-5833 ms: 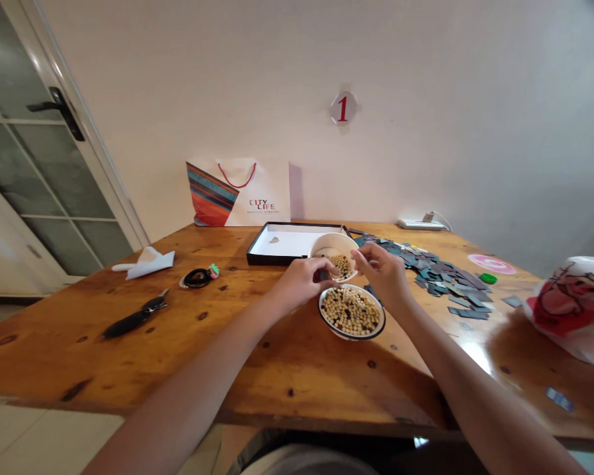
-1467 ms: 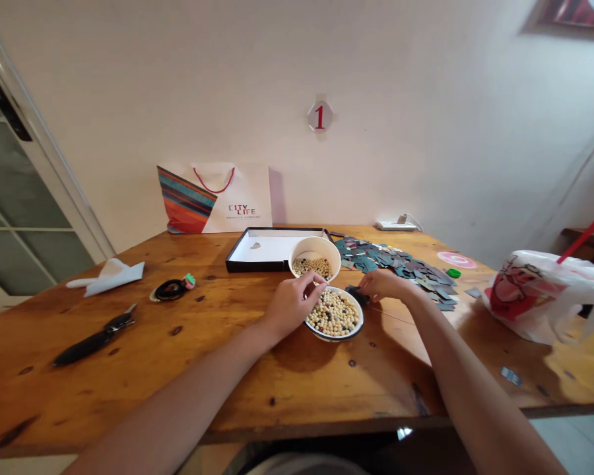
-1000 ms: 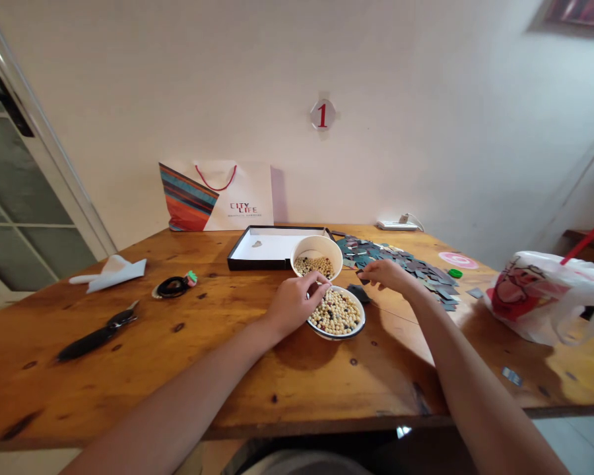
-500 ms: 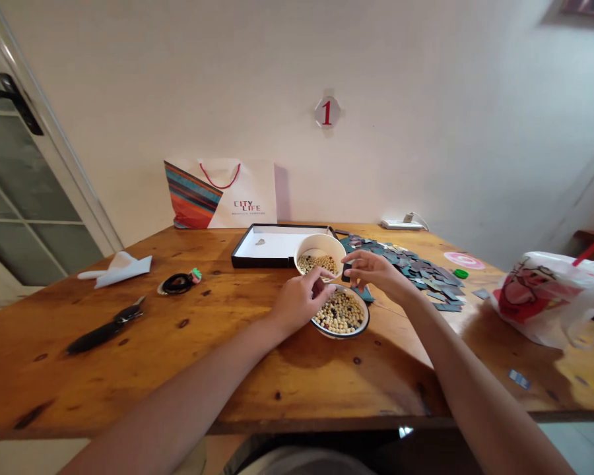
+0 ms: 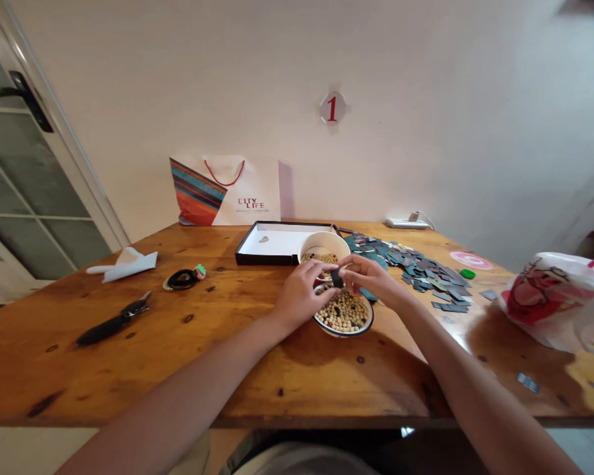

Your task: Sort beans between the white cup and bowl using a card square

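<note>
My left hand (image 5: 299,290) and my right hand (image 5: 373,277) meet above a bowl of beans. Between their fingertips is a small dark flat piece (image 5: 336,278), which both hands pinch, the left from one side and the right from the other. Under the hands, the dark-rimmed white bowl (image 5: 345,334) holds pale round beans with some dark ones mixed in. Just behind it stands a white tub (image 5: 325,241) with more beans inside, its front partly covered by my fingers. A heap of similar dark flat pieces (image 5: 420,270) spreads to the right.
A shallow black-edged box (image 5: 272,257) touches the tub's left side. Further left lie black-handled pruning shears (image 5: 111,326), a black coil (image 5: 181,279) and white paper (image 5: 133,264). A paper bag (image 5: 247,191) leans on the wall; a plastic bag (image 5: 544,297) stands right.
My right hand has brought the dark piece left and slightly down to my left hand, whose fingers now close on it too. The camera view has shifted a little.
</note>
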`<state>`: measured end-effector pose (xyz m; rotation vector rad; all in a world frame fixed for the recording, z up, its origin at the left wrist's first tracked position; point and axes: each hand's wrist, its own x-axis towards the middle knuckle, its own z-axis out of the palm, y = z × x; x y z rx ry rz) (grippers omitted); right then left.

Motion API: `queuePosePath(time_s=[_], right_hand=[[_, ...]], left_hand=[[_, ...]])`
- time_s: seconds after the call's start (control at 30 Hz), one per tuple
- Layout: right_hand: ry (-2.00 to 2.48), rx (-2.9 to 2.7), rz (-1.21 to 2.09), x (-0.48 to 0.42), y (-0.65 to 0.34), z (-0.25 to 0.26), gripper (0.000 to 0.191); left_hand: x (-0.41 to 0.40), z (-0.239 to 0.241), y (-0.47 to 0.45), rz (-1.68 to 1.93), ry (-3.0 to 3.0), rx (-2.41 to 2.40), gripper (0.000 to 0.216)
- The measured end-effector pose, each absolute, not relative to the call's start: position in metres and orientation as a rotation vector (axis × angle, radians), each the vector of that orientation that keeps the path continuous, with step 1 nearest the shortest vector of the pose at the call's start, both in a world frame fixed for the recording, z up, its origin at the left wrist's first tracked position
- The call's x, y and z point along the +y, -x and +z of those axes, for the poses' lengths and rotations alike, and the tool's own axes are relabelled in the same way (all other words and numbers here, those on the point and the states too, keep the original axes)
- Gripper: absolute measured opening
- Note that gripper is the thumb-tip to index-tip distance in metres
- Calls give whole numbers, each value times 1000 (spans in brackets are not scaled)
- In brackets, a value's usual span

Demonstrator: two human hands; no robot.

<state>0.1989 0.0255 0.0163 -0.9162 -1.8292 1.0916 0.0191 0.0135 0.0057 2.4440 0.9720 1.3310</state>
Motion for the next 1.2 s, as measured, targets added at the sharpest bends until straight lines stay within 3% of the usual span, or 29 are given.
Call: queuePosePath(time_s=[0.43, 0.63, 0.87, 1.2], right_hand=[[934, -1819, 1157, 28, -198, 12, 25], [856, -1791, 1254, 25, -198, 15, 21], [744, -1783, 1434, 26, -203, 14, 19], [658, -1795, 1516, 29, -205, 9, 15]], left_hand=[[15, 6, -19, 1387, -2391, 962, 33], [21, 4, -19, 1341, -2048, 909, 39], [28, 0, -20, 1083, -1665, 661, 36], [22, 5, -20, 1072, -1458, 521, 26]])
